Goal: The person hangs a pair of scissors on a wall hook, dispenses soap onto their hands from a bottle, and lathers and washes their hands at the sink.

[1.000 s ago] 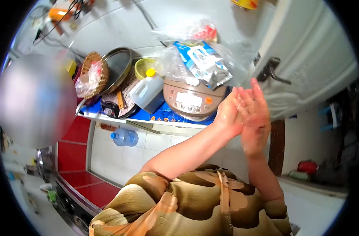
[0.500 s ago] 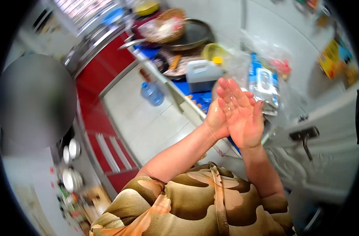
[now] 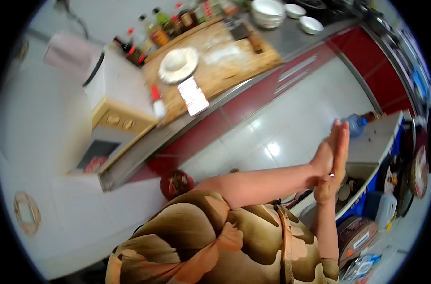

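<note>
"Pressing palm to palm: which hands?"
"Left hand [image 3: 323, 156] and right hand [image 3: 338, 168], together, fingers straight."
"And the bottle [image 3: 355, 127]?"
"On the floor [image 3: 272, 137], near its far corner; a phone [image 3: 193, 96] lies at the board's [image 3: 220, 78] near edge."

Single head cam, wide fisheye, facing forward and steeply down. Wearer's patterned shirt [image 3: 196, 236] nearest, fingers [image 3: 344, 135] mid-range, tabletop [image 3: 298, 45] farther; its front edge runs diagonally, lower left to upper right.

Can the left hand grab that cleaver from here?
Probably not: the left hand is pressed against the right hand, and the cleaver lies on the board, beyond a stretch of floor.
</note>
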{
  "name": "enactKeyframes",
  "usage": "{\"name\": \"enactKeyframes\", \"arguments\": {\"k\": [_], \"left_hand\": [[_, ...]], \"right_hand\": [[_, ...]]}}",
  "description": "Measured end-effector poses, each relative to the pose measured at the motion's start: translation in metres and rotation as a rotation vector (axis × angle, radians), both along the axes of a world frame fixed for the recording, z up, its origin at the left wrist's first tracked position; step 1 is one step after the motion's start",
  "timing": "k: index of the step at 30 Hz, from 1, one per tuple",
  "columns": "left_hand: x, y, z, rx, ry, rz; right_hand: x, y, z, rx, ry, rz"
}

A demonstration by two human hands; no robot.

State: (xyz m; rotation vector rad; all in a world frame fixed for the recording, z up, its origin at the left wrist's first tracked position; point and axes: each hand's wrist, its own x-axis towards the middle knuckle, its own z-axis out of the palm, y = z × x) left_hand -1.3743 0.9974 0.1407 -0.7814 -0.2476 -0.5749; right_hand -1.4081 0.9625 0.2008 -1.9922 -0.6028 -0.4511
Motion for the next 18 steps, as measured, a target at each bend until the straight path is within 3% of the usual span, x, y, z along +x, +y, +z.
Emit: {"name": "enactKeyframes", "arguments": {"k": [1,3,7,8,9,10,12,14,16,17,18], "left_hand": [[-0.002,0.034,0.009,0.691,0.098,0.2],[-0.008,0.101,0.012,0.97,0.183,0.206],[-0.033,0.201,-0.001,1.131,0.279,0.309],[-0.04,0.22,-0.007,1.086,0.3,0.335],[-0.049,0.242,-0.019,0.866,0.303,0.346],[-0.06,0.259,-0.017,0.874,0.325,0.423],[-0.085,0.295,-0.01,0.87,0.541,0.415],[-0.117,0.318,-0.031,0.999,0.441,0.619],[-0.148,0.336,0.019,0.923,0.598,0.728],[-0.165,0.339,0.066,1.159,0.803,0.841],[-0.18,0.35,0.059,1.156,0.806,0.875]], "right_hand": [[0.004,0.026,-0.004,-0.004,0.004,0.081],[0.005,0.073,-0.012,-0.07,0.025,0.223],[-0.005,0.144,-0.027,-0.11,0.087,0.584],[-0.006,0.159,-0.027,-0.064,0.132,0.702],[-0.005,0.174,-0.035,-0.006,0.098,0.814],[-0.007,0.19,-0.033,0.006,0.081,0.891],[-0.018,0.23,-0.028,0.176,0.306,1.135],[-0.035,0.261,-0.005,0.22,0.384,1.216],[-0.054,0.293,0.014,0.277,0.418,1.374],[-0.061,0.311,0.025,0.275,0.3,1.463],[-0.069,0.327,0.038,0.274,0.287,1.492]]}}
